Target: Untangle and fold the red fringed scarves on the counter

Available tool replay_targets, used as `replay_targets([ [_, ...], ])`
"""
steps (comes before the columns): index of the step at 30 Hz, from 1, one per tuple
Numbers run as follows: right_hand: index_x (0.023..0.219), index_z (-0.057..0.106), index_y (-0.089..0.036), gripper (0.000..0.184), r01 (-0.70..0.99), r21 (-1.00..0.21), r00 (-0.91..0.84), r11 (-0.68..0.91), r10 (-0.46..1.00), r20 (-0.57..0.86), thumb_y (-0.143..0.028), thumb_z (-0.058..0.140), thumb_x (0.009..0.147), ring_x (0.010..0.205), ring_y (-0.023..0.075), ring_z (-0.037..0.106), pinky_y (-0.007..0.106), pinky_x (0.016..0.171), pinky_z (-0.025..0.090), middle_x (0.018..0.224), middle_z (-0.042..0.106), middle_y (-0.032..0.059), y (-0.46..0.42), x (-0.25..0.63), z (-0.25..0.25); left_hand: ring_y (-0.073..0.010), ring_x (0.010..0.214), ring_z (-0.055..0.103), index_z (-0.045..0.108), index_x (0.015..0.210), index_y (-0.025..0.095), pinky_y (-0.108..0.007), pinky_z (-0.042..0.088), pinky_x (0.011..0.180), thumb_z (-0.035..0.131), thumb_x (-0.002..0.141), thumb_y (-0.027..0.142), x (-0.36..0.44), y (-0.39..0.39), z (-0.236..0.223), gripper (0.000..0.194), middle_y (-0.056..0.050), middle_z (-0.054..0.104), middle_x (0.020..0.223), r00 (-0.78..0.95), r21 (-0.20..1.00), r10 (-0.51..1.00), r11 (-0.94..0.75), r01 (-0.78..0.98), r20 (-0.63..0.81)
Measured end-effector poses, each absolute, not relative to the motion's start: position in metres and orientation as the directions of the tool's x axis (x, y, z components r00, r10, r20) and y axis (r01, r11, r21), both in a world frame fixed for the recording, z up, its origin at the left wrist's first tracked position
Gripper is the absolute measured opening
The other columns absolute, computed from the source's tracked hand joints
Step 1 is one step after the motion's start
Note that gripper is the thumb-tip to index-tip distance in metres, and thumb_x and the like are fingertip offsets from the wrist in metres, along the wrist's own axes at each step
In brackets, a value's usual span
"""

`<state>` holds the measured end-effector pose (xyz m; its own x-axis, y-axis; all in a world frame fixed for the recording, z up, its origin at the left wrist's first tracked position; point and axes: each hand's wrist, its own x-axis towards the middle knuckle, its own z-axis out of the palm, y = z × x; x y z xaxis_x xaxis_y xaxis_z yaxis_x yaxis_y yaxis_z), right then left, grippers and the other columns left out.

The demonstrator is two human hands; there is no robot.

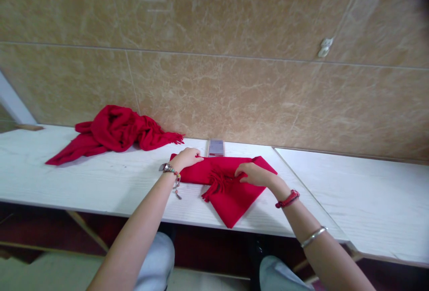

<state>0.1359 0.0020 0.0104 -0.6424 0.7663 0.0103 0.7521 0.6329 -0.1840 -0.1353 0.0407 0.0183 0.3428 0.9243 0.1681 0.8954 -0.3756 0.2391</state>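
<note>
A red scarf [231, 201] lies partly folded on the white wood-grain surface in front of me. Its fringe spills out at the middle, and one corner points toward the front edge. At the scarf's left end, my left hand [186, 158] is closed on the upper edge, fingertips against the cloth. My right hand [255, 175] rests on the right part, fingers curled with thumb and fingertips at the fabric beside the fringe. A second red scarf [117, 132] sits crumpled further left, against the wall, apart from both hands.
A small flat rectangular object [216, 147] lies behind the folded scarf. The white tabletop [362, 192] has a seam to my right. Behind it rises a brown marbled tile wall [214, 94] with a small white fixture [325, 47]. Open shelving shows below the front edge.
</note>
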Motion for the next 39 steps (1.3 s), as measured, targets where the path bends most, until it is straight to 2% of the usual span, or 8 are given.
replay_targets([
  [7,0.079,0.065,-0.017,0.019,0.645,-0.215,-0.704,0.733,0.680,0.206,-0.007,0.053,0.069,0.081,0.0184,0.058,0.030,0.075,0.046,0.083,0.064,0.0066,-0.005,0.146,0.006,-0.0166,0.065,0.055,0.061,0.067,0.015,-0.023,0.036,0.060,0.051,0.078,0.033,-0.133,0.035,0.031,0.024,-0.005,0.063,0.069,0.368,0.302,0.906,-0.417,0.857,0.208],
  [13,0.078,0.064,-0.018,0.016,0.561,-0.218,-0.695,0.799,0.597,0.401,-0.010,0.051,0.075,0.088,0.0203,0.059,0.037,0.082,0.045,0.086,0.066,0.0074,-0.014,0.168,-0.008,-0.0170,0.074,0.057,0.063,0.076,0.014,-0.025,0.039,0.068,0.047,0.079,0.030,-0.124,0.026,0.051,0.023,-0.003,0.065,0.078,0.331,0.494,0.873,-0.478,0.726,0.359],
  [16,0.081,0.064,-0.019,0.017,0.554,-0.260,-0.638,0.791,0.604,0.478,-0.012,0.049,0.077,0.093,0.0201,0.058,0.035,0.082,0.046,0.090,0.065,0.0073,-0.019,0.174,-0.015,-0.0169,0.079,0.057,0.063,0.078,0.014,-0.025,0.040,0.073,0.047,0.078,0.030,-0.109,0.021,0.059,0.022,-0.003,0.065,0.082,0.337,0.569,0.852,-0.519,0.637,0.400],
  [21,0.083,0.063,-0.020,0.017,0.584,-0.313,-0.519,0.749,0.641,0.566,-0.014,0.049,0.078,0.090,0.0190,0.058,0.034,0.079,0.048,0.091,0.063,0.0073,-0.022,0.171,-0.017,-0.0160,0.082,0.054,0.061,0.079,0.014,-0.026,0.038,0.078,0.050,0.076,0.033,-0.083,0.017,0.061,0.022,-0.001,0.063,0.083,0.490,0.702,0.798,-0.570,0.426,0.351],
  [26,0.077,0.061,-0.019,0.012,0.569,-0.394,-0.461,0.722,0.677,0.574,-0.015,0.050,0.077,0.081,0.0177,0.058,0.032,0.074,0.048,0.083,0.062,0.0058,-0.020,0.167,-0.014,-0.0141,0.076,0.052,0.059,0.081,0.013,-0.024,0.039,0.072,0.050,0.076,0.040,-0.071,0.020,0.050,0.029,-0.001,0.060,0.081,0.545,0.852,0.799,-0.451,0.265,0.254],
  [28,0.075,0.061,-0.020,0.011,0.569,-0.423,-0.447,0.705,0.697,0.561,-0.016,0.050,0.077,0.080,0.0177,0.058,0.032,0.075,0.047,0.082,0.061,0.0052,-0.020,0.168,-0.013,-0.0135,0.073,0.052,0.058,0.081,0.013,-0.023,0.039,0.068,0.048,0.078,0.038,-0.070,0.025,0.038,0.027,-0.001,0.060,0.079,0.540,0.846,0.822,-0.412,0.338,0.184],
  [33,0.078,0.060,-0.021,0.013,0.579,-0.459,-0.400,0.674,0.725,0.560,-0.015,0.049,0.076,0.084,0.0186,0.056,0.034,0.079,0.045,0.085,0.059,0.0054,-0.019,0.167,-0.012,-0.0129,0.066,0.050,0.061,0.070,0.012,-0.022,0.038,0.063,0.049,0.073,0.025,-0.061,0.040,0.003,0.018,-0.001,0.061,0.070,0.534,0.639,0.845,-0.423,0.642,0.023],
  [39,0.077,0.057,-0.020,0.012,0.597,-0.457,-0.383,0.660,0.735,0.560,-0.013,0.047,0.074,0.085,0.0183,0.055,0.034,0.080,0.044,0.087,0.057,0.0060,-0.008,0.160,-0.010,-0.0131,0.069,0.054,0.065,0.073,0.013,-0.020,0.038,0.064,0.051,0.073,0.021,-0.045,0.037,0.007,0.016,-0.001,0.065,0.073,0.664,0.647,0.748,-0.508,0.569,0.004],
])
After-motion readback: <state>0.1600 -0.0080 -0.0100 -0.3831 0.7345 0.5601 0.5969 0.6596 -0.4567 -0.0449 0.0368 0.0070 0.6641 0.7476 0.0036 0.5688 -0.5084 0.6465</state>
